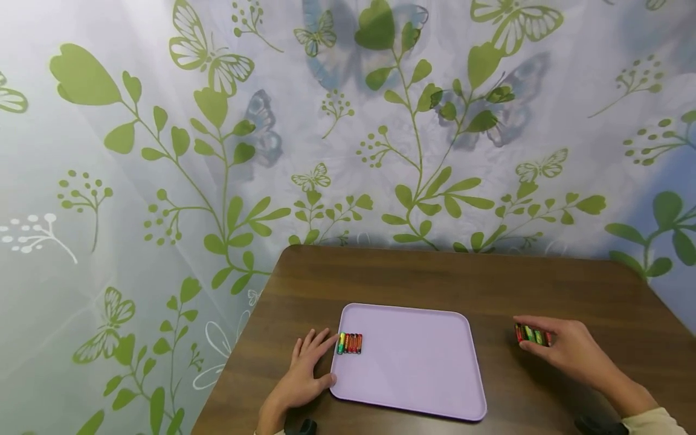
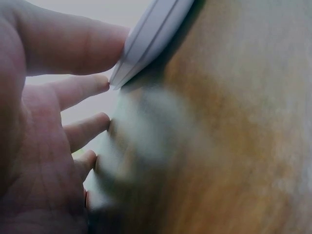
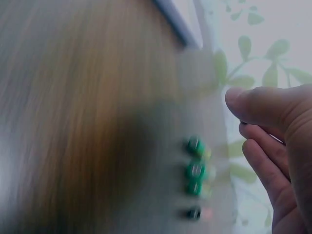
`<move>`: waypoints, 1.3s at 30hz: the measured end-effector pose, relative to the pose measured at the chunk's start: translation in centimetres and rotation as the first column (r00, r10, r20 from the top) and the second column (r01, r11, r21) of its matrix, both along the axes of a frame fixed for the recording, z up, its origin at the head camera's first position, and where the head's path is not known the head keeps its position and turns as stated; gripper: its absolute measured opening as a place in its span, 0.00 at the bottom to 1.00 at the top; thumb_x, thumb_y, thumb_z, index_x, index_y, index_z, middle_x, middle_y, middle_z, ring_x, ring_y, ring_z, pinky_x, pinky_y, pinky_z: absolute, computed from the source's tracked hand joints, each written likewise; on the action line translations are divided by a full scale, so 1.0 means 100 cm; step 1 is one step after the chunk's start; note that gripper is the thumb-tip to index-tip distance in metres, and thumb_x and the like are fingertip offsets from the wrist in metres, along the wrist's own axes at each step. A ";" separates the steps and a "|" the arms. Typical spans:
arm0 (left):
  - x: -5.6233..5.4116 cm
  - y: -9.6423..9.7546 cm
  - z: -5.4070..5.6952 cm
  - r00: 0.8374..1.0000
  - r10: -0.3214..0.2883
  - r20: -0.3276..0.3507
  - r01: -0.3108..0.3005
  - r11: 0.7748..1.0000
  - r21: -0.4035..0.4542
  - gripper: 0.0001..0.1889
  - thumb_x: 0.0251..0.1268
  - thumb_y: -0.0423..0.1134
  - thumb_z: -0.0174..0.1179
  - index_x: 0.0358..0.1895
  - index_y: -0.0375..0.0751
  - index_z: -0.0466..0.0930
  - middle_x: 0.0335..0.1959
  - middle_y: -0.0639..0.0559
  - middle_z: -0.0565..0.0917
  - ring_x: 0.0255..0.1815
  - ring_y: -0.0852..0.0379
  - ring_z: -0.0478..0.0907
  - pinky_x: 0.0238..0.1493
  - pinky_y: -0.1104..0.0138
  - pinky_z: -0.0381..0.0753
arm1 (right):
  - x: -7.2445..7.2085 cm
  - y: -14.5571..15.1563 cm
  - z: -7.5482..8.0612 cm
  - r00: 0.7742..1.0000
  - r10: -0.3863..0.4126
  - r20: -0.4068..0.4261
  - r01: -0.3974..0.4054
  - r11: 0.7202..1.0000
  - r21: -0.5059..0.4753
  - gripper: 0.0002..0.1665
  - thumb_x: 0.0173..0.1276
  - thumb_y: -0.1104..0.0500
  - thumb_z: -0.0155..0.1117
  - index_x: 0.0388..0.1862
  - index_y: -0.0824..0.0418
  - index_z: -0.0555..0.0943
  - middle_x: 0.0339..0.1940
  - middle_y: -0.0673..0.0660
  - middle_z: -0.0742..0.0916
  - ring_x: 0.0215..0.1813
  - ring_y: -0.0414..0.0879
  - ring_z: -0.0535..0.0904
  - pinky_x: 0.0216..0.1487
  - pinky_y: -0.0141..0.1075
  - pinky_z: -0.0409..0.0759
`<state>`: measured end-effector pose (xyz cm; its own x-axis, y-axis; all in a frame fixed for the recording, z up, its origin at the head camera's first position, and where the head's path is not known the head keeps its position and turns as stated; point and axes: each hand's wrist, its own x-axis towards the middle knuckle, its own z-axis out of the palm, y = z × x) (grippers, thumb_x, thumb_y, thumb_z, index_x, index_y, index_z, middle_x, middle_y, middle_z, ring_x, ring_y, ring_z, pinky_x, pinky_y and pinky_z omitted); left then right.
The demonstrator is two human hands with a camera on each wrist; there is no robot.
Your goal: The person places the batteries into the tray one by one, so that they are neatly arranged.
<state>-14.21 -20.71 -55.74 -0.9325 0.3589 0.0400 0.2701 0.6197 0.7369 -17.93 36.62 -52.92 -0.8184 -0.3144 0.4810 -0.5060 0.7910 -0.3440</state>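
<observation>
My right hand (image 1: pixel 568 347) is at the right of the table, pinching a red-and-black battery (image 1: pixel 518 332) by its ends between thumb and index finger. In the right wrist view only a dark sliver of it shows between the fingertips. Right beside it lie several batteries (image 3: pixel 196 169), green and red ones, partly hidden by the hand in the head view. My left hand (image 1: pixel 304 377) rests with spread fingers at the left edge of a lilac tray (image 1: pixel 408 362), its thumb (image 2: pixel 83 46) against the rim. Near its index fingertip, a row of batteries (image 1: pixel 352 343), one green and several red, lies inside the tray.
The brown wooden table (image 1: pixel 435 275) carries the tray at its middle, with bare wood between tray and right-hand batteries. Behind the table hangs a pale curtain (image 1: pixel 337 139) printed with green leaves and butterflies.
</observation>
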 end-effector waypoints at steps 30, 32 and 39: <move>-0.008 0.005 0.000 1.000 0.003 -0.022 -0.003 1.000 0.005 0.43 0.62 0.36 0.71 0.84 0.48 0.70 0.87 0.33 0.62 0.90 0.24 0.43 0.82 0.26 0.27 | -0.033 -0.211 -0.017 0.936 0.343 0.079 -0.317 0.919 -0.236 0.26 0.58 0.65 0.85 0.58 0.62 0.92 0.53 0.54 0.96 0.48 0.56 0.95 0.52 0.43 0.92; -0.008 0.005 -0.001 0.999 -0.003 -0.033 0.004 1.000 0.023 0.43 0.62 0.36 0.70 0.84 0.48 0.70 0.87 0.31 0.62 0.90 0.23 0.43 0.82 0.26 0.27 | -0.033 -0.222 -0.016 0.927 0.356 0.122 -0.319 0.916 -0.244 0.26 0.60 0.65 0.84 0.59 0.62 0.91 0.54 0.55 0.95 0.49 0.57 0.95 0.54 0.47 0.92; -0.007 0.004 -0.010 0.998 0.001 -0.069 0.003 0.999 0.055 0.42 0.60 0.36 0.70 0.82 0.46 0.71 0.85 0.28 0.64 0.88 0.19 0.45 0.81 0.26 0.27 | -0.034 -0.255 -0.023 0.911 0.378 0.168 -0.337 0.913 -0.228 0.26 0.59 0.67 0.84 0.59 0.64 0.91 0.54 0.57 0.95 0.50 0.55 0.95 0.56 0.49 0.92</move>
<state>-14.94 -20.26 -56.76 -0.9263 0.3556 0.1242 0.3226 0.5786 0.7491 -21.34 11.15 -55.21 -0.7546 -0.5234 0.3958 -0.6448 0.4793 -0.5954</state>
